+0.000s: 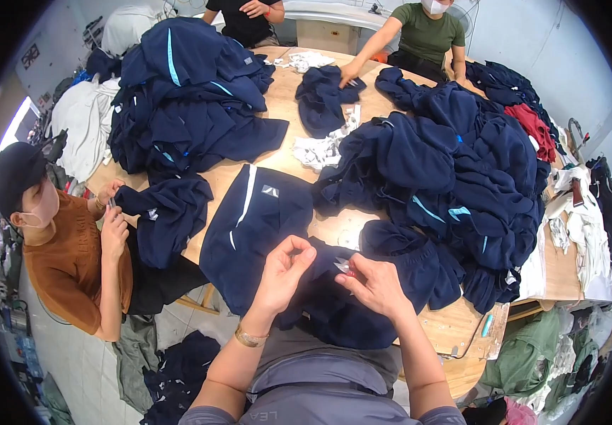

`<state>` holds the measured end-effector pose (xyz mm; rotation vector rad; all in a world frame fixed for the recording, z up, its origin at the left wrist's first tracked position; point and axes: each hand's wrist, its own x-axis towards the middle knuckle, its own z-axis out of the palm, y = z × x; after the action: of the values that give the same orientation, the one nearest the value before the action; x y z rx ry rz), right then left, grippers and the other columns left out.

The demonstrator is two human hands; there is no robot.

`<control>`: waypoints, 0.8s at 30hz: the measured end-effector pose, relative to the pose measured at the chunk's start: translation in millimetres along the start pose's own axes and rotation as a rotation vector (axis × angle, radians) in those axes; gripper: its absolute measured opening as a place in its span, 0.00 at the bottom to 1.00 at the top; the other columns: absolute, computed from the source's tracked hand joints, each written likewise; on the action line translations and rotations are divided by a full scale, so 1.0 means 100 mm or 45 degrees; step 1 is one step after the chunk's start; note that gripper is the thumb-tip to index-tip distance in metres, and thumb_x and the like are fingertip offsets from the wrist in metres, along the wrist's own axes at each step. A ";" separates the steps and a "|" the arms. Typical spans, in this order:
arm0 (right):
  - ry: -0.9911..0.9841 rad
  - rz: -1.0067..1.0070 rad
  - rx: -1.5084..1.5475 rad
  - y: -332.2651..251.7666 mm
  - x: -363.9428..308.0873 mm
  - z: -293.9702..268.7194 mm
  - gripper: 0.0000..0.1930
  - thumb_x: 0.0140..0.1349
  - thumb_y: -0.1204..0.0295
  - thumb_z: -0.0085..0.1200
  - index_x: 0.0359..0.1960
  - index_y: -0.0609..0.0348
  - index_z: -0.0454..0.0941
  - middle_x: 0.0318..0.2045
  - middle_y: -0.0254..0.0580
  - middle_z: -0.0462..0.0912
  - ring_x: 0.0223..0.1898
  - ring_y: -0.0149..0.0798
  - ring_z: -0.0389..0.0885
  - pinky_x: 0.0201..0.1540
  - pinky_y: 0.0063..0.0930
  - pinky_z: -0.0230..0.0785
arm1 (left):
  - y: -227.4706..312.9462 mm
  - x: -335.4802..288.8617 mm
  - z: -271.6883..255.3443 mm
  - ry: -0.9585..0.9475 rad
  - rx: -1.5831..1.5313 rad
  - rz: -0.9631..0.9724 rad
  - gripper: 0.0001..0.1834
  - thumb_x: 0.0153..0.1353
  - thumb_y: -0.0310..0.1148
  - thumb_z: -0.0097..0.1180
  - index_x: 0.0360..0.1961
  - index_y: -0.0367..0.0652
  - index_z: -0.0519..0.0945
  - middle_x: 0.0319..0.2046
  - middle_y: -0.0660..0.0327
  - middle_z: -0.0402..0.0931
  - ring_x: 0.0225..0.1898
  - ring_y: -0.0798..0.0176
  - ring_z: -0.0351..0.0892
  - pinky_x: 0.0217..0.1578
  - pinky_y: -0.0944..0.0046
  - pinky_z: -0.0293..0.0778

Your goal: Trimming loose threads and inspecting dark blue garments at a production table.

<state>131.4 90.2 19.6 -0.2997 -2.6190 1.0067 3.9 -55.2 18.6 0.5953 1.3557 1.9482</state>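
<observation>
Pale walls curve round a workroom where a wooden table fills the middle. On the table's right side is heaped a large pile of navy garments, some with light-blue stripes; a second navy pile stands at the table's far left. Beside the table's left edge sits a co-worker in a brown shirt, both hands at a navy cloth. Beyond the table's far edge are a co-worker in green, one arm stretched to a dark garment, and another in black.

At the table's near edge, a navy garment lies bunched below the person's hands; left of it on the table, a navy piece with a white stripe is spread out. White scraps lie near the table's middle. Over the table's near edge, the left hand has its fingers curled, thumb and forefinger close together; whether anything is between them I cannot tell. The right hand is closed round small red-handled snips, blade tips showing. By the table's near right corner lies a light-blue pen-like tool.
</observation>
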 end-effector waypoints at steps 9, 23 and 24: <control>-0.066 -0.089 -0.087 -0.04 0.09 -0.07 0.19 0.55 0.53 0.54 0.22 0.57 0.68 0.14 0.42 0.71 0.18 0.46 0.74 0.22 0.34 0.63 | 0.04 -0.01 0.03 -0.047 0.029 -0.020 0.04 0.63 0.29 0.51 0.33 0.40 0.72 0.25 0.72 0.69 0.25 0.83 0.61 0.25 0.81 0.57; 0.310 0.082 0.649 -0.14 0.10 0.15 0.10 0.51 0.73 0.62 0.31 0.60 0.74 0.16 0.33 0.69 0.17 0.25 0.66 0.21 0.18 0.59 | -0.05 0.04 0.06 0.059 -0.038 -0.028 0.04 0.62 0.29 0.52 0.33 0.40 0.72 0.24 0.73 0.69 0.23 0.84 0.60 0.24 0.82 0.56; 0.335 0.007 0.621 -0.17 0.12 0.16 0.10 0.50 0.75 0.62 0.33 0.60 0.75 0.17 0.32 0.69 0.18 0.21 0.64 0.21 0.16 0.58 | -0.06 0.04 0.06 0.059 -0.037 -0.028 0.04 0.62 0.29 0.52 0.33 0.40 0.72 0.24 0.73 0.69 0.23 0.84 0.60 0.24 0.82 0.56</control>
<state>113.7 71.8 22.5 -0.2941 -2.0619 1.4524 6.8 -47.7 15.3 0.5225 1.3546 1.9713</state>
